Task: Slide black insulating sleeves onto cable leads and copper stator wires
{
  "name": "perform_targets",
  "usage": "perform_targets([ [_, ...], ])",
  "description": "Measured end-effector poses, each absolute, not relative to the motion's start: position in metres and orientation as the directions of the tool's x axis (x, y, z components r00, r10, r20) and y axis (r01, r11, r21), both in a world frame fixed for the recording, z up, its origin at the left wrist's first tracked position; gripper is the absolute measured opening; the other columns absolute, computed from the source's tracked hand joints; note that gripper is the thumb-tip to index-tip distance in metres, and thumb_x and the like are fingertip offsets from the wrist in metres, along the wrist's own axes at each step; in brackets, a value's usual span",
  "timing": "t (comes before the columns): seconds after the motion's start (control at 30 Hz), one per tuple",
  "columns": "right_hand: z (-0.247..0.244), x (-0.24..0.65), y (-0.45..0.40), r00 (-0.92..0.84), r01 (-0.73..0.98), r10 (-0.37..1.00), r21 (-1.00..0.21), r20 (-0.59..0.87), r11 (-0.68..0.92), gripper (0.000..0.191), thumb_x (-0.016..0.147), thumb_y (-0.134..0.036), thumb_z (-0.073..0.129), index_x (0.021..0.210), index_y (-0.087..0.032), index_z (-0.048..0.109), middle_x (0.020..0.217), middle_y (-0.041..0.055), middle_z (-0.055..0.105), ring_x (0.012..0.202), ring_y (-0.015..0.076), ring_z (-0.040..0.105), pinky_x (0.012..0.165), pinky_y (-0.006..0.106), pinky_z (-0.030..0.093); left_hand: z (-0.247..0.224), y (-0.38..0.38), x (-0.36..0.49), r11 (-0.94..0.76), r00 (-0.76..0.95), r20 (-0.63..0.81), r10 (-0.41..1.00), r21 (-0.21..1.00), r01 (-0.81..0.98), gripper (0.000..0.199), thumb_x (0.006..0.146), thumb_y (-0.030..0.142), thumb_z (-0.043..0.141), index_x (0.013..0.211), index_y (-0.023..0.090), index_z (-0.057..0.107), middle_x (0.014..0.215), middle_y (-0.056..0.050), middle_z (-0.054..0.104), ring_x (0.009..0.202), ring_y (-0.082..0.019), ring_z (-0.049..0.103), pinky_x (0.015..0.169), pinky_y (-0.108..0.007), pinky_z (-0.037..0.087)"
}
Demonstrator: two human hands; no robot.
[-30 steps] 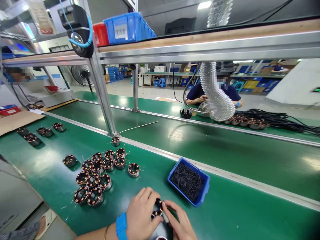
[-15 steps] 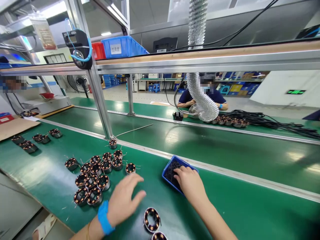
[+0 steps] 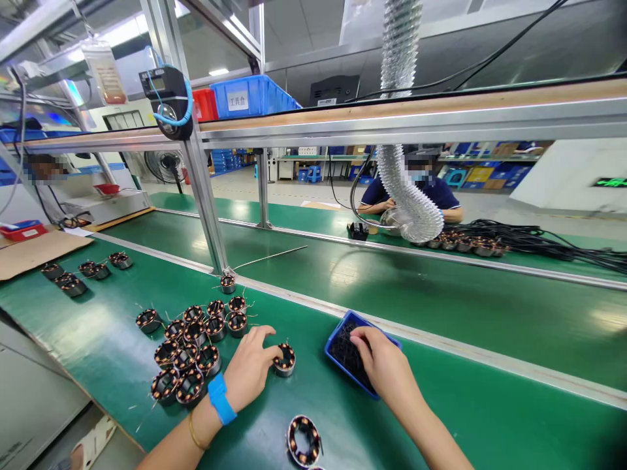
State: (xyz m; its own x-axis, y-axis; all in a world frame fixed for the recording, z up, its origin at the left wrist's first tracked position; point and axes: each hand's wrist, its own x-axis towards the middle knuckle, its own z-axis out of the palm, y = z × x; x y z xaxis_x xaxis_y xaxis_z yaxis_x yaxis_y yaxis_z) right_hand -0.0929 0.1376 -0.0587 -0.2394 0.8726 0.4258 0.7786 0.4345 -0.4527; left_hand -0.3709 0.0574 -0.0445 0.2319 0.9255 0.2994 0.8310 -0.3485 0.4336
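Note:
My left hand (image 3: 251,367), a blue band on its wrist, has its fingers apart. Its thumb touches the near-left rim of a wire-wound motor stator (image 3: 285,369), while the index finger stays off it. To the left of that hand sits a cluster of similar stators (image 3: 185,358) with copper windings and loose wire ends. Over a small blue bin (image 3: 337,365), my right hand (image 3: 379,356) has thumb and fingers pinched together. Thin black pieces (image 3: 345,346) fill the bin; whatever is between the fingertips is too small to make out. Another stator (image 3: 304,441) lies nearest me.
More stators (image 3: 73,284) lie at the far left of the green bench (image 3: 441,418). A metal post (image 3: 203,202) and a rail (image 3: 441,346) border the work area. Beyond, a person (image 3: 426,196) sits behind a flexible duct (image 3: 416,215), beside black cables (image 3: 548,245).
One stator has shifted toward me and to the right, beside my left thumb. My right hand has lifted slightly, its fingers drawn into a pinch. The view has swung a little left.

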Motion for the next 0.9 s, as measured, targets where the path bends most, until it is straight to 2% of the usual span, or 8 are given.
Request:
perform_targets([
  [0.1, -0.057, -0.112, 0.123, -0.338, 0.678, 0.841, -0.510, 0.423, 0.530, 0.030, 0.099, -0.030, 0.041, 0.094, -0.023, 0.069, 0.094, 0.0067, 0.075, 0.086, 0.0203, 0.071, 0.080, 0.030, 0.056, -0.039, 0.054, -0.361, -0.326, 0.217, 0.251, 0.943, 0.582, 0.745, 0.030, 0.091, 0.011, 0.046, 0.102, 0.023, 0.071, 0.114, -0.008, 0.061, 0.106, -0.022, 0.062, 0.094, -0.036, 0.052],
  [0.13, -0.057, -0.120, 0.118, -0.372, 0.650, 0.827, -0.519, 0.421, 0.556, 0.030, 0.099, -0.029, 0.041, 0.094, -0.023, 0.070, 0.093, 0.0060, 0.074, 0.087, 0.0192, 0.071, 0.081, 0.029, 0.056, -0.038, 0.054, -0.357, -0.307, 0.209, 0.229, 0.951, 0.602, 0.737, 0.022, 0.092, 0.019, 0.052, 0.100, 0.023, 0.072, 0.112, -0.007, 0.063, 0.105, -0.022, 0.063, 0.094, -0.035, 0.052],
  [0.2, -0.060, -0.136, 0.110, -0.417, 0.617, 0.809, -0.524, 0.416, 0.587, 0.030, 0.099, -0.025, 0.041, 0.094, -0.022, 0.070, 0.092, 0.0056, 0.073, 0.087, 0.0183, 0.070, 0.081, 0.027, 0.055, -0.039, 0.052, -0.347, -0.266, 0.189, 0.190, 0.963, 0.579, 0.770, 0.015, 0.082, 0.031, 0.069, 0.094, 0.023, 0.071, 0.111, -0.006, 0.063, 0.105, -0.025, 0.062, 0.093, -0.038, 0.052],
  [0.27, -0.065, -0.149, 0.106, -0.429, 0.615, 0.806, -0.522, 0.407, 0.591, 0.030, 0.098, -0.020, 0.040, 0.093, -0.021, 0.069, 0.090, 0.0061, 0.072, 0.086, 0.0186, 0.069, 0.080, 0.028, 0.055, -0.043, 0.050, -0.341, -0.248, 0.176, 0.182, 0.967, 0.535, 0.808, 0.016, 0.075, 0.025, 0.074, 0.091, 0.023, 0.069, 0.113, -0.005, 0.063, 0.103, -0.026, 0.061, 0.092, -0.040, 0.052],
  [0.4, -0.072, -0.162, 0.106, -0.423, 0.650, 0.820, -0.502, 0.385, 0.571, 0.030, 0.099, -0.018, 0.038, 0.093, -0.020, 0.067, 0.090, 0.0065, 0.069, 0.087, 0.0200, 0.068, 0.078, 0.030, 0.055, -0.052, 0.047, -0.339, -0.276, 0.199, 0.197, 0.960, 0.532, 0.801, 0.020, 0.077, 0.009, 0.063, 0.089, 0.024, 0.066, 0.117, -0.003, 0.063, 0.104, -0.023, 0.060, 0.094, -0.038, 0.050],
  [0.63, -0.072, -0.162, 0.106, -0.447, 0.699, 0.818, -0.429, 0.362, 0.572, 0.030, 0.101, -0.020, 0.037, 0.093, -0.021, 0.066, 0.089, 0.0055, 0.067, 0.086, 0.0205, 0.067, 0.076, 0.031, 0.055, -0.052, 0.047, -0.342, -0.269, 0.204, 0.177, 0.963, 0.555, 0.787, 0.019, 0.076, 0.008, 0.063, 0.088, 0.024, 0.064, 0.118, -0.003, 0.063, 0.105, -0.024, 0.059, 0.095, -0.039, 0.049],
  [0.9, -0.080, -0.165, 0.103, -0.490, 0.727, 0.776, -0.305, 0.396, 0.615, 0.028, 0.102, -0.021, 0.039, 0.092, -0.022, 0.065, 0.087, 0.0046, 0.066, 0.082, 0.0211, 0.066, 0.066, 0.029, 0.055, -0.056, 0.047, -0.343, -0.270, 0.211, 0.170, 0.963, 0.555, 0.787, 0.017, 0.078, 0.010, 0.063, 0.088, 0.024, 0.063, 0.119, -0.002, 0.061, 0.107, -0.024, 0.058, 0.095, -0.038, 0.050],
])
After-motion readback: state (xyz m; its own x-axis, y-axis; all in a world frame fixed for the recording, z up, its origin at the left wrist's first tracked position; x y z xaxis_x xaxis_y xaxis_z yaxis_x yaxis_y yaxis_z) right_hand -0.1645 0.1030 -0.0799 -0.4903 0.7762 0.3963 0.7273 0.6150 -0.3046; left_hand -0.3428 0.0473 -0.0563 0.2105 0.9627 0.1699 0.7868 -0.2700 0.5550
